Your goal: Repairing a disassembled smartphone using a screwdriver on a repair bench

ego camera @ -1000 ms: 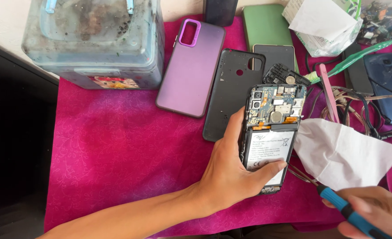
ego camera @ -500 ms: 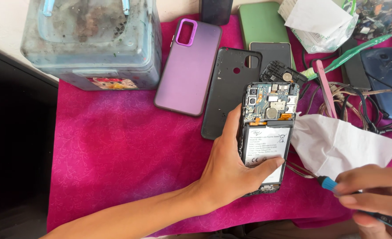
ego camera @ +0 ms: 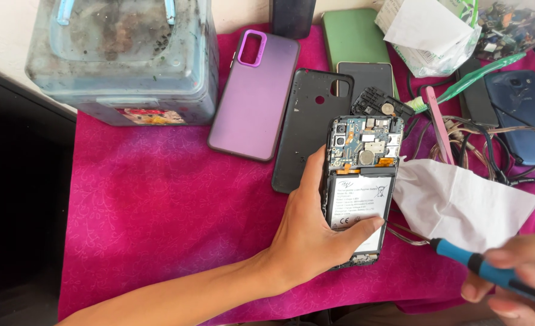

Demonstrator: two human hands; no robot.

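Black opened phone (ego camera: 361,181), circuit board and white battery bare

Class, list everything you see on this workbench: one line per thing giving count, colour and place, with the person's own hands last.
opened phone: 1, back removed, centre
black back cover: 1, left of phone
purple case: 1, upper centre
green case: 1, top
plastic box: 1, bluish clear, top left
white tissue: 1, right of phone
blue phone: 1, far right
cables: several, right
pink cloth: 1, under everything
screwdriver: 1, blue-black handle, lower right
left hand: grips opened phone
right hand: holds screwdriver
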